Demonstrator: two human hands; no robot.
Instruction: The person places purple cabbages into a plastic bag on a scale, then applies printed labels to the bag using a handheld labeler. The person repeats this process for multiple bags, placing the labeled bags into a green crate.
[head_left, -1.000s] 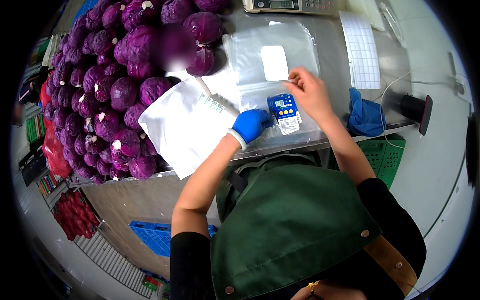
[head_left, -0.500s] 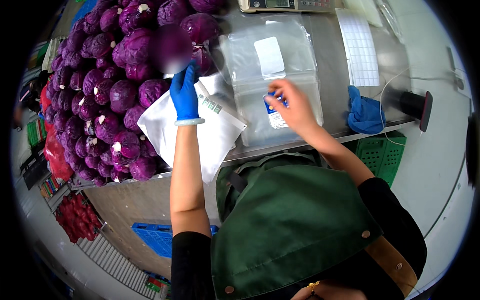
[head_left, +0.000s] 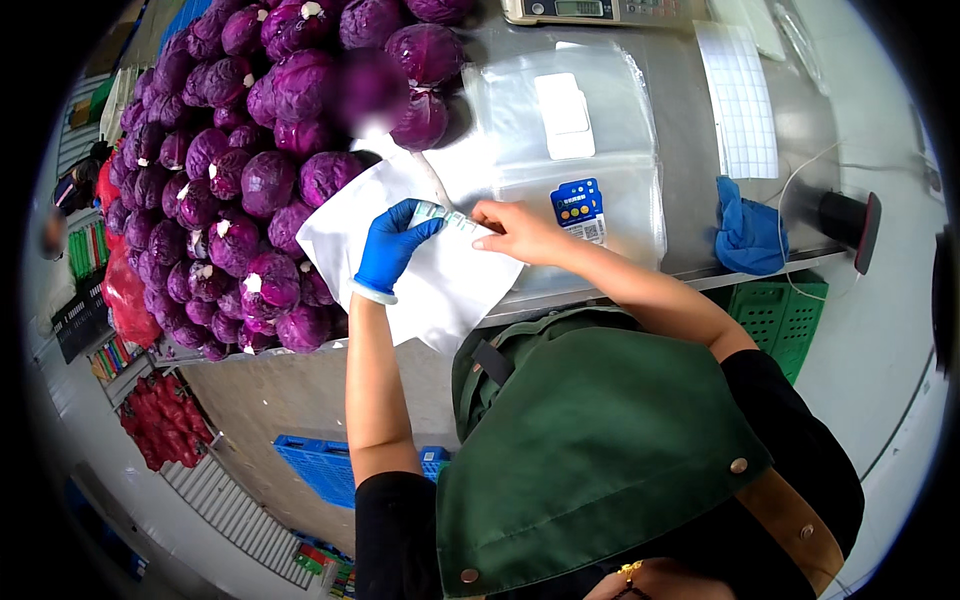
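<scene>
Labels (head_left: 452, 216): left hand (head_left: 388, 250) pinches their nine o'clock end; right hand (head_left: 520, 232) at three, grip can't tell. Best hold white sheet (head_left: 428, 290) flat, edges only.

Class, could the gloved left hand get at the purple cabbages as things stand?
Probably yes: the purple cabbages lie just left of the gloved left hand, with only white paper visible between. Its fingers are at the label strip, though, and may need freeing first.
</scene>
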